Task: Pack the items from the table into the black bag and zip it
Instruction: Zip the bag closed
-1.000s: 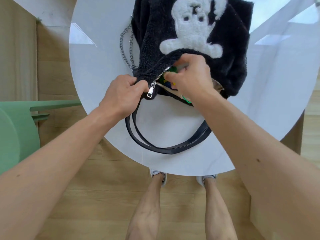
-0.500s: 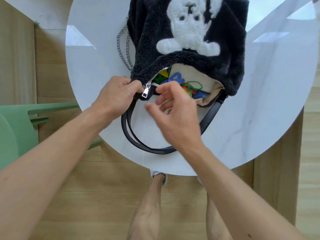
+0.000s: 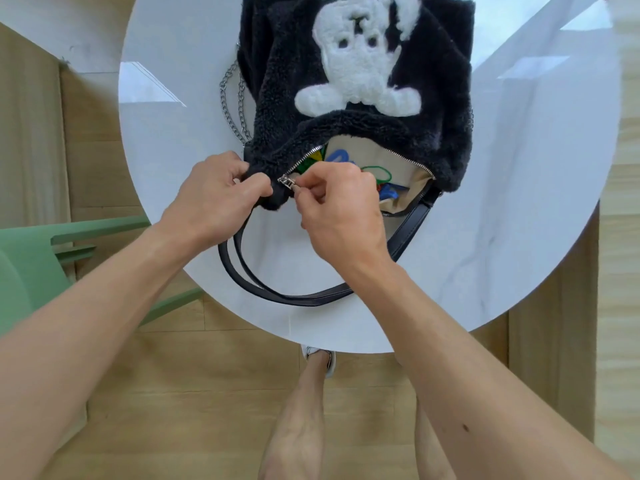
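Observation:
A fuzzy black bag (image 3: 429, 109) with a white bear on its front lies on the round white table (image 3: 173, 161), its mouth facing me and open. Colourful small items (image 3: 377, 174), blue, green and yellow, show inside against the beige lining. My left hand (image 3: 218, 199) grips the bag's left corner beside the zipper's end. My right hand (image 3: 339, 209) pinches the silver zipper pull (image 3: 288, 181) at the left end of the opening. The black straps (image 3: 277, 292) loop toward me on the table.
A silver chain (image 3: 230, 109) trails from the bag's left side. A green chair (image 3: 38, 258) stands at the left of the table. My legs and shoes are below the table's near edge, on a wooden floor.
My right hand came out of the bag, leaving the colourful items inside, and moved left to the zipper pull, which it now pinches. The left hand kept its hold on the corner.

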### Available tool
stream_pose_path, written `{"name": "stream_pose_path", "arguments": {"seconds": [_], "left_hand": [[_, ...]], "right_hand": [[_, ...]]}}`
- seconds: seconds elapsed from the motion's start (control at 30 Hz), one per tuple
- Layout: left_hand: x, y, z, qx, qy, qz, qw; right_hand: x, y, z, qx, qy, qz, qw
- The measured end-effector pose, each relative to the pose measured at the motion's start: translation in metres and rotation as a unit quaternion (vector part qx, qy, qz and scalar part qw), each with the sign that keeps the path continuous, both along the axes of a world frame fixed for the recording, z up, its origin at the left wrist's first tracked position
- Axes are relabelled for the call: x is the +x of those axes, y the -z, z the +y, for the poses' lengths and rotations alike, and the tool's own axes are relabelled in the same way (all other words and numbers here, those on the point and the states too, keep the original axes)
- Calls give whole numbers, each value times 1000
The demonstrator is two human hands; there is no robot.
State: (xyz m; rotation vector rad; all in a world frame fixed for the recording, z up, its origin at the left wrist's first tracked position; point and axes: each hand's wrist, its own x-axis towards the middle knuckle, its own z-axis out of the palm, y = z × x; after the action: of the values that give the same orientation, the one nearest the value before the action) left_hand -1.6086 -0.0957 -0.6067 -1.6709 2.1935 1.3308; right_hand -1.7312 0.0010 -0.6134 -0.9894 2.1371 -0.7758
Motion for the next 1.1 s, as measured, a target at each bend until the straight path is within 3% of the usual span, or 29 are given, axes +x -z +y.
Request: {"name": "stream_pose_path", "arguments": {"seconds": [0.33,0.5,0.6,0.67,0.77,0.9,1.0,1.1], "left_hand": [[13,5,-6,-93,28,-117,988],[9,11,-2,-206,69,-167,962],[-5,7,10,-338,116,-79,931],[-27,9,22,-341,193,-2,920],[-59,22,38,-333,296,-36,894],[-76,33,32,-371,296,-29,880],[-78,33,23,-345,311,-6,886],[-77,30,19,-331,319,4,888]], "right_hand": [[-64,0,28,101,77,84,988],[-71,-2,26,122,78,8,989],[-66,0,30,122,103,-48,986],[-57,2,30,104,124,-86,983],[-44,6,31,72,166,-99,978],[-36,13,39,18,211,-113,971],[-34,20,43,-14,238,-162,958],[-37,26,48,-1,205,-176,963]]}}
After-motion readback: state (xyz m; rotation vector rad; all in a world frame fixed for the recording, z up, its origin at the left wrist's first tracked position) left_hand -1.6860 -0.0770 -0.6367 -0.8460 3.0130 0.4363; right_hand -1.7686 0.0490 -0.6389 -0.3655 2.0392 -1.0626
